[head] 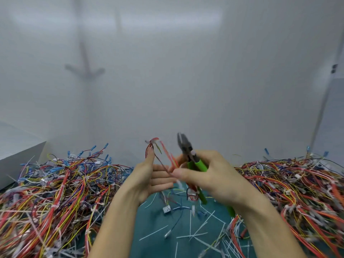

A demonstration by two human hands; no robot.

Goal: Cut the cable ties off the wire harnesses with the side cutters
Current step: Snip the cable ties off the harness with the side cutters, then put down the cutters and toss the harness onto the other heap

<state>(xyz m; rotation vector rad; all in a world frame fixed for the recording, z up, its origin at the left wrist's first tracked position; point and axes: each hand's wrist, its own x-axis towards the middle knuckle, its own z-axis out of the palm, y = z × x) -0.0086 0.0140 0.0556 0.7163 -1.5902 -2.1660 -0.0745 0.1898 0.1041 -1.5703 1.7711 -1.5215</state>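
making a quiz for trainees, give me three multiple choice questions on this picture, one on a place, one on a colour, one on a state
1. Where do the cut ties lie?
A. on the teal mat between the wire piles
B. in a grey bin
C. on a wall shelf

2. What colour are the handles of the cutters?
A. red
B. green
C. black

3. How is the harness at the left hand?
A. lying flat on the mat
B. buried in a pile
C. pinched and held up off the mat

Answers:
1 A, white strips are scattered over the mat between the piles.
2 B, green grips stick out of the right hand.
3 C, the left hand pinches it in the air beside the cutters.
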